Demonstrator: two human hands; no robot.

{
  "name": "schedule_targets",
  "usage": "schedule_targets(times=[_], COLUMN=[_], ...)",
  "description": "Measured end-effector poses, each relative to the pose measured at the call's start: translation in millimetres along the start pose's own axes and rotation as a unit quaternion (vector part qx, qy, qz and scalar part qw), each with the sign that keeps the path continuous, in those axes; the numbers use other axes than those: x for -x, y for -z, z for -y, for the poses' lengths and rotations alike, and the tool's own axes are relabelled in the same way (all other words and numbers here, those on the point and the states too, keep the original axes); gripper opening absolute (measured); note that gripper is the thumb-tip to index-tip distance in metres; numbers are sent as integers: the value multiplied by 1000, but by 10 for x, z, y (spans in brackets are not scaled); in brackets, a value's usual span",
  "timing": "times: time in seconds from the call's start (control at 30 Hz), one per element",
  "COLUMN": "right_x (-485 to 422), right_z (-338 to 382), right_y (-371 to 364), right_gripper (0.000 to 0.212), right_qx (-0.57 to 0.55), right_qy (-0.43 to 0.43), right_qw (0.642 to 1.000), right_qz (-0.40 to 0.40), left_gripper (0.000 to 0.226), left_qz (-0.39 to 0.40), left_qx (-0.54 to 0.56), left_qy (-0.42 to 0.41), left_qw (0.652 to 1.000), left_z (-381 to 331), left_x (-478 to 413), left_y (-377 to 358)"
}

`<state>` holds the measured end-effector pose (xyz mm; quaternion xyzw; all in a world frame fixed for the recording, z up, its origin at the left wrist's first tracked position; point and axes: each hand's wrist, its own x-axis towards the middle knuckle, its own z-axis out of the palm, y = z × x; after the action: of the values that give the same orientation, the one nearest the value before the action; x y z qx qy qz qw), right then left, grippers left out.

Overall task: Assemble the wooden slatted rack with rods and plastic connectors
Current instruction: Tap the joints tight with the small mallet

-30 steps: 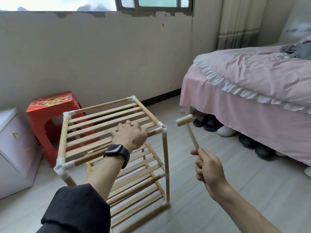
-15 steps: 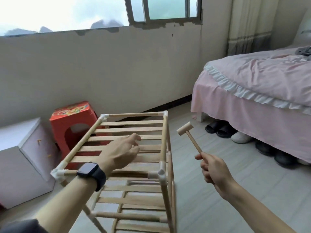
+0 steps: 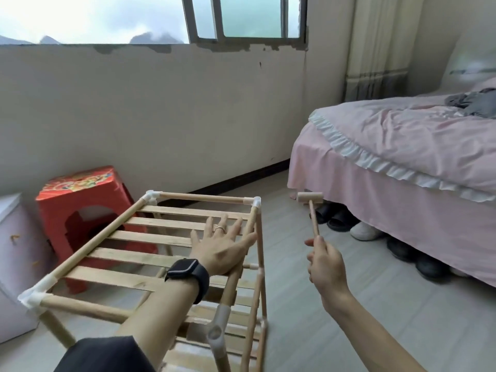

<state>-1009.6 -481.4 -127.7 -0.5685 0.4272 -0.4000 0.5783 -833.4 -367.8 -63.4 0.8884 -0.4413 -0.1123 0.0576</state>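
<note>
filling the space well to the right of the rack (image 3: 102, 236), the bed (image 3: 402, 162) leaves a strip of bare floor on that side, so there is room to swing. the rack stands upright on the floor with its slatted top level and white connectors at the corners. a red stool (image 3: 80, 200) sits just behind its left side. the left hand (image 3: 222, 245) lies flat on the top slats against the right rail, fingers straight and spread, gripping nothing. the right hand (image 3: 326, 267) is wrapped round the low end of a small wooden mallet (image 3: 311, 208), which it holds head up in the air to the right of the rack, touching nothing. the step looks to be knocking the joints home, and the far right connector (image 3: 256, 202) is the closest to the mallet head. to do it well, keep the flat palm bearing down so the frame cannot hop. draw the fingertips back from the corner before striking. land short, square taps straight down over the post, not glancing ones that could split the plastic. then check the near right connector (image 3: 218, 328), where i cannot tell if the rod is fully seated.
</note>
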Motion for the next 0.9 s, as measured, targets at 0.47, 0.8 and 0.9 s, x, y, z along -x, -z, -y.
schedule_targets(times=[0.47, 0.8, 0.9], right_x=[-49, 7, 8], right_z=[-96, -88, -95], right_y=[-575, -542, -536], right_gripper=[35, 33, 38], right_qx=[22, -13, -16], right_qy=[6, 3, -18], right_qw=[999, 999, 999], right_qz=[42, 36, 43], left_gripper=[69, 69, 69], left_qz=[-16, -20, -18], left_qx=[-7, -5, -3], left_qy=[-2, 0, 0], left_qw=[1000, 1000, 1000], left_z=[24, -1, -3], left_x=[21, 30, 30], left_y=[-48, -37, -32])
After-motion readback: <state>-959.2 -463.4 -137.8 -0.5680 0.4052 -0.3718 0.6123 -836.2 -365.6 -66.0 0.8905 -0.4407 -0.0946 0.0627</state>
